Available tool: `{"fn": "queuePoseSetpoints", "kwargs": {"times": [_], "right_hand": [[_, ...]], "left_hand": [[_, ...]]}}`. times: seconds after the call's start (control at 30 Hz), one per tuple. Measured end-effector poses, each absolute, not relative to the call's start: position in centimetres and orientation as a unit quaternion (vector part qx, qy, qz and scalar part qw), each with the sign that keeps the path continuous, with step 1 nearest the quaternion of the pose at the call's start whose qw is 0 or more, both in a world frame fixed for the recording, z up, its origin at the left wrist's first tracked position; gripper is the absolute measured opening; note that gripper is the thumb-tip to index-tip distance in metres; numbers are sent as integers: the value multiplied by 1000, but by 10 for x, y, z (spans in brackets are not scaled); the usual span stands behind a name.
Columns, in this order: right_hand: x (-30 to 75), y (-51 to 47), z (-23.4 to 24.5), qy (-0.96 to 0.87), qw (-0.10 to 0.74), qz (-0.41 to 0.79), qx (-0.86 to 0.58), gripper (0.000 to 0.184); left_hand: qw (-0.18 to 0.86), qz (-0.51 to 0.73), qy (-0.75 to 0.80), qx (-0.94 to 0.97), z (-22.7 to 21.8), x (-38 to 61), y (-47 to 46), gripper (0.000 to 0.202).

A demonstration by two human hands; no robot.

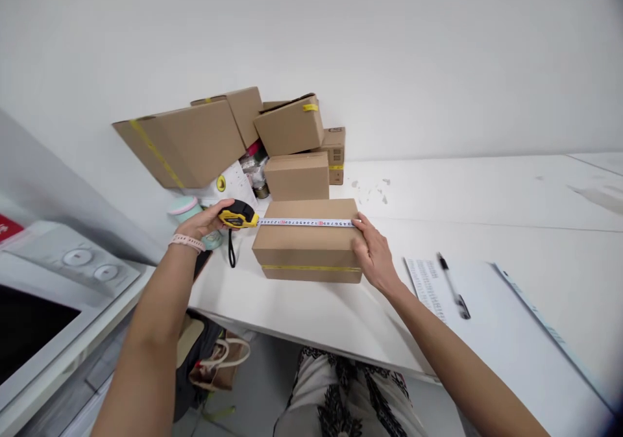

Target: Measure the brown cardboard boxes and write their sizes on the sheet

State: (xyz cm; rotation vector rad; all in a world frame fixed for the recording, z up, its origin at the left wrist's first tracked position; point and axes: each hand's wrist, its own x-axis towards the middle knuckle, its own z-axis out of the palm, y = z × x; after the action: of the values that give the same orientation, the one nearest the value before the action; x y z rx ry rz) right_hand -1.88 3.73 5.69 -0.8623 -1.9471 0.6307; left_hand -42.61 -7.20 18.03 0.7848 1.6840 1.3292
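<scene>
Box (307,250): brown cardboard, rectangular, yellow strip on front — centre of the frame, on white table (487,203).
Tape measure (237,217): yellow-black plastic; its white blade (306,222) lies across the box top, numbers unreadable.
Left hand (204,224): closed around the tape measure, left of box.
Right hand (374,253): holds the blade end at box's right edge.
Pen (453,289): black, on printed sheet (491,323), lower right.

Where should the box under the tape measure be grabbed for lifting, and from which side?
By its two short ends, one hand from each side: the box lies flat, long left to right, probably too wide for one hand. The right hand rests on its right end; the left hand holds the tape measure by the left end.
</scene>
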Motion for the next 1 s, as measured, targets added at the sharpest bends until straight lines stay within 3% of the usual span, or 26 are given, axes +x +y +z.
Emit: {"fn": "queuePoseSetpoints", "kwargs": {"times": [0.33,0.7,0.9,1.0], "right_hand": [[-21,37,55,-792,457,204,-351,46],[-18,36,59,-762,446,292,-368,52],[-12,59,96,-723,504,339,-328,56],[-27,88,119,-727,532,332,-280,49]], "left_hand": [[429,515,673,312,179,-430,-72,36],[355,546,692,312,195,-390,-112,36],[357,578,663,313,197,-317,-191,51],[389,619,645,223,181,-262,-223,48]]}}
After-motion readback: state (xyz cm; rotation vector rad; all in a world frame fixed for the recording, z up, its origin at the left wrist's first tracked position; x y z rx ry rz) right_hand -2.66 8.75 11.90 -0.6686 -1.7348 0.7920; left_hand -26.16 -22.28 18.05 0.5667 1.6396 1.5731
